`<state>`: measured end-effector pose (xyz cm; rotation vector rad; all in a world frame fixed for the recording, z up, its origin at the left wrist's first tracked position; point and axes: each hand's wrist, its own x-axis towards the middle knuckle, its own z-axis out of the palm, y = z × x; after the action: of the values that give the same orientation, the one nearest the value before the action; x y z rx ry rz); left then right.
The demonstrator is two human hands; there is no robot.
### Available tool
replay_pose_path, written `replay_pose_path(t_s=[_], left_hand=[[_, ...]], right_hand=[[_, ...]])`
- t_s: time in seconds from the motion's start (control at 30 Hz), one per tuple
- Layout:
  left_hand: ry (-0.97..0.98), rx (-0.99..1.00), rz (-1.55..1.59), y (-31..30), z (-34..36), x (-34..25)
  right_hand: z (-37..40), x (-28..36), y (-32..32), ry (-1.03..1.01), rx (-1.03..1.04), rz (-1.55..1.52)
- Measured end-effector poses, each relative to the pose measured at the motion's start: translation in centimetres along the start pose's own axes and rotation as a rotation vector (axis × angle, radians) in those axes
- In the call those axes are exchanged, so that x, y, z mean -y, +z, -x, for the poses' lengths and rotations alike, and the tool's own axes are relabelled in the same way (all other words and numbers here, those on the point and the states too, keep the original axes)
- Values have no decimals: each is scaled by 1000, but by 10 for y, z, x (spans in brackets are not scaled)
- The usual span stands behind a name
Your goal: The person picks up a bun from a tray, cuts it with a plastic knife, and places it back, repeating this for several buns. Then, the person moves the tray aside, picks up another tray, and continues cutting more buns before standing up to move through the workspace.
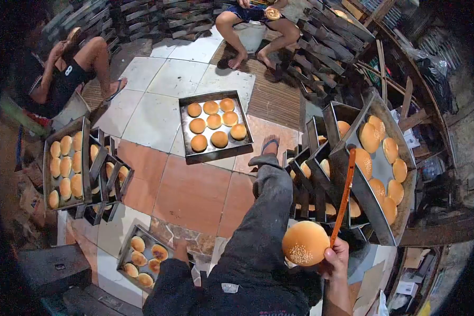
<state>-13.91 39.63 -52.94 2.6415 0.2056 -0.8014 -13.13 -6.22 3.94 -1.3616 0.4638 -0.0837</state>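
Note:
At the lower right, my right hand is closed around the lower end of a thin orange stick, which points upward with pale specks along its edge. Against the thumb and beside the stick's lower end is a round golden bun with sesame seeds on one side. My left hand does not show. Nearest to the right hand is a deep metal tray of sesame buns, tilted on top of stacked trays. My trousered leg stretches forward to the left of the bun.
A square tray with several buns lies on the tiled floor ahead. More trays are stacked at left, and a smaller tray with browned buns is lower left. One person sits at left, another at the top, holding a bun.

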Motion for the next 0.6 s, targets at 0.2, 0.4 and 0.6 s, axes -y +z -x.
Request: replay_pose_path(t_s=[0.2,0.4,0.6], left_hand=[[-135,89,-154,5,-5,-35],[-467,-417,64,48,39,-32],[-879,-591,300,-15,39,-46]], right_hand=[[13,-3,-22,-59,-21,99],[23,-17,-26,-160,-158,140],[17,-25,-67,-19,-56,242]])
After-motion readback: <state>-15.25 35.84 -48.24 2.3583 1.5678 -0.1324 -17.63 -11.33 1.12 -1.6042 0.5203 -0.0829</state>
